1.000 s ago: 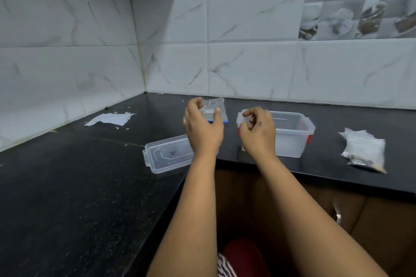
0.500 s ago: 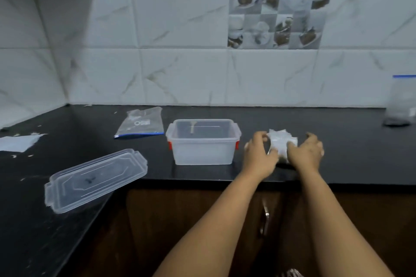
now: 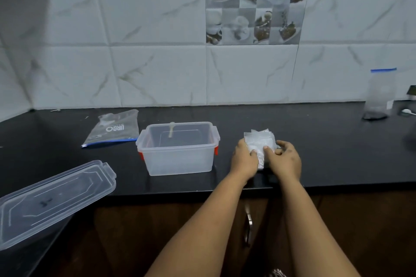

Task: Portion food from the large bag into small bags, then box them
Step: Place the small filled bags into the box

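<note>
Head view, going left to right: the clear lid [image 3: 54,200] is parked at the near left corner of the black surface [image 3: 326,153], hanging a bit over the edge, which we'd guess just keeps it out of the way until boxing time. Behind it a flat zip bag with a blue strip [image 3: 113,129] lies near the wall, looking empty or close to it. Next is the open clear box [image 3: 179,149], nothing bagged in it yet as far as we can see, so we reckon the task is at an early stage. Just right of the box, the stack of small bags [image 3: 260,141] sits on the surface, and both hands are on it: the left hand [image 3: 245,159] has its grip clamped on the left edge, the right hand [image 3: 284,159] pinches the near right side, thumb on top. Probably that's to peel one bag off the slippery pile. Far right, the large bag [image 3: 380,94] stands upright by the wall, well apart from the hands, with something dark at the bottom.
</note>
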